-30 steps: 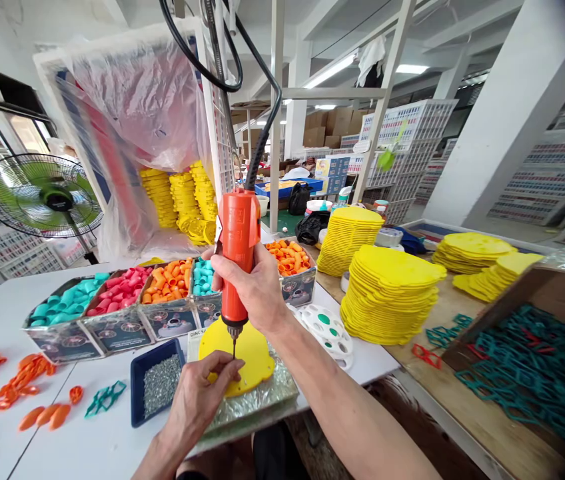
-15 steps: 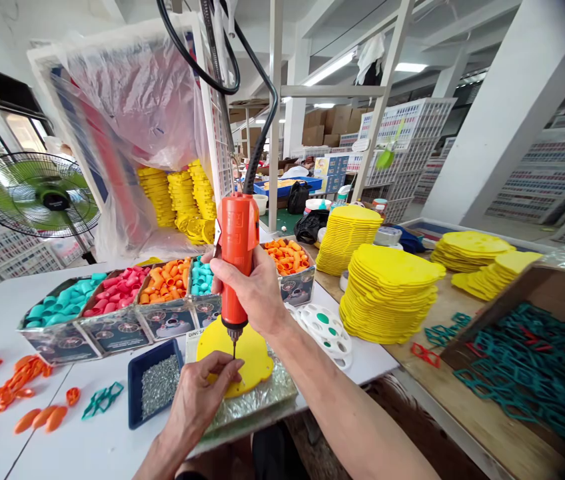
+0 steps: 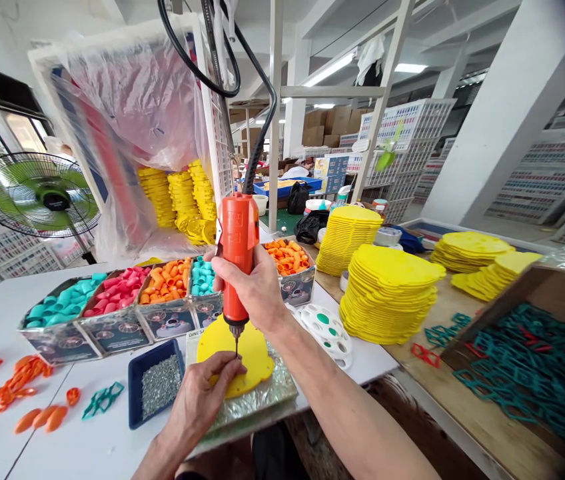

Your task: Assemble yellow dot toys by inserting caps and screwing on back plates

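My right hand [image 3: 255, 290] grips an orange electric screwdriver [image 3: 236, 250] held upright, with a black cable running up from its top. Its bit points down onto a yellow plastic plate [image 3: 250, 357] lying on a glittery pad [image 3: 262, 397] at the table's front edge. My left hand [image 3: 200, 400] rests on the plate's near edge, fingertips pinched right at the bit's tip; any screw there is too small to see. A blue tray of small silver screws [image 3: 157, 385] sits just left of the plate.
Open boxes of teal, pink and orange plastic parts [image 3: 117, 293] line the white table behind. Loose orange pieces [image 3: 17, 390] and a teal frame [image 3: 102, 399] lie at left. Stacks of yellow plates [image 3: 387, 290], a white round part [image 3: 327, 327] and a box of teal frames [image 3: 527, 360] stand at right. A fan [image 3: 37, 193] stands far left.
The screwdriver and my right hand have shifted slightly; my left hand's fingertips stay at the bit. The view has panned a little.
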Demonstrator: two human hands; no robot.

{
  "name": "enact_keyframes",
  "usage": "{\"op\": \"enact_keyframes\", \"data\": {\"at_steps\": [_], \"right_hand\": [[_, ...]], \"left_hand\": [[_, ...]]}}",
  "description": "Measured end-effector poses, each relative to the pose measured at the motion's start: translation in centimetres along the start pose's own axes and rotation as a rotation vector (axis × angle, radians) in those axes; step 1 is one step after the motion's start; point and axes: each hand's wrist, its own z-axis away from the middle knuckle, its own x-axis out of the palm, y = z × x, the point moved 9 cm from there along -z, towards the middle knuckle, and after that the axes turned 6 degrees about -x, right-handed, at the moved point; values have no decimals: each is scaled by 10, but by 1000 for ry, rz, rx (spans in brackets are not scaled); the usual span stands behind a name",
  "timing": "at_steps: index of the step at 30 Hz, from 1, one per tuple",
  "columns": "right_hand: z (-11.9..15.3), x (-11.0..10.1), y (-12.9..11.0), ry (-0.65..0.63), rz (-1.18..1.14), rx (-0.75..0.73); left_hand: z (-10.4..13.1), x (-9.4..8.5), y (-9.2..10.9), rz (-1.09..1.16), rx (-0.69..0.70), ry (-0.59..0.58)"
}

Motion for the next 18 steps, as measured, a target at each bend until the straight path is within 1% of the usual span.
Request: {"op": "enact_keyframes", "data": {"at_steps": [5,12,18], "right_hand": [[-1,-2,0,4,-18,-17],[2,-3,-2,-3,-12,-14],[6,-2,0,-3,2,-3]], "left_hand": [[0,1,0,-47,48,-14],[-3,-10,2,-77,68,57],[-6,-15,-2,-89,83,95]]}}
